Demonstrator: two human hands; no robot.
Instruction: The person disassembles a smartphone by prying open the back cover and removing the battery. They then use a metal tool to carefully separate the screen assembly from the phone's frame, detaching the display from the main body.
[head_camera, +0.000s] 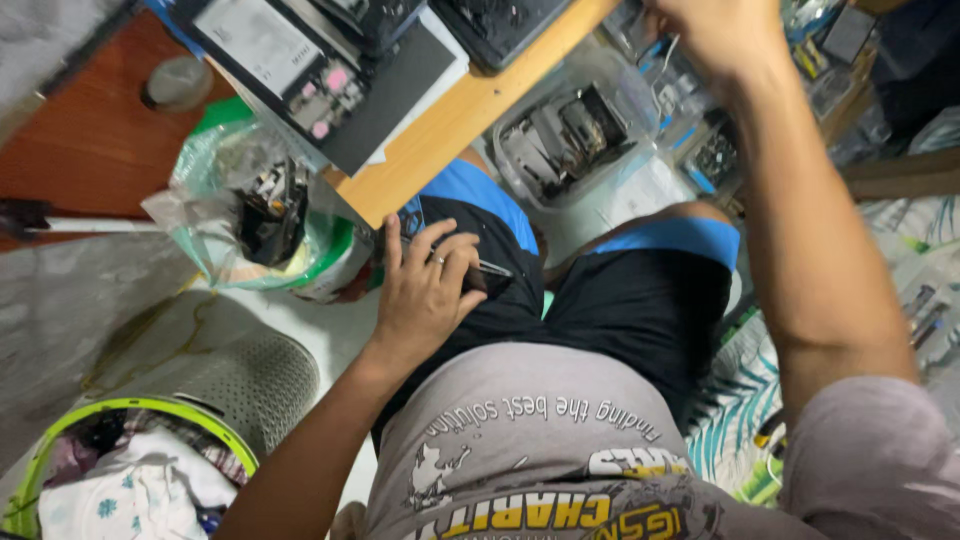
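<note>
Head view, looking down at lap. Clear plastic tub (565, 135) on floor holds dark metal-and-black parts. Clear bag (255, 215) with green lining holds a black part, beside tabletop (450, 120) edge. Left hand (425, 295) rests on black shorts (640, 310), fingers curled around a thin metal tool (493, 268). Right hand (715, 30) reaches out over clutter, pinching a white wire (668, 55). Laundry basket (230, 385) holds cloth.
</note>
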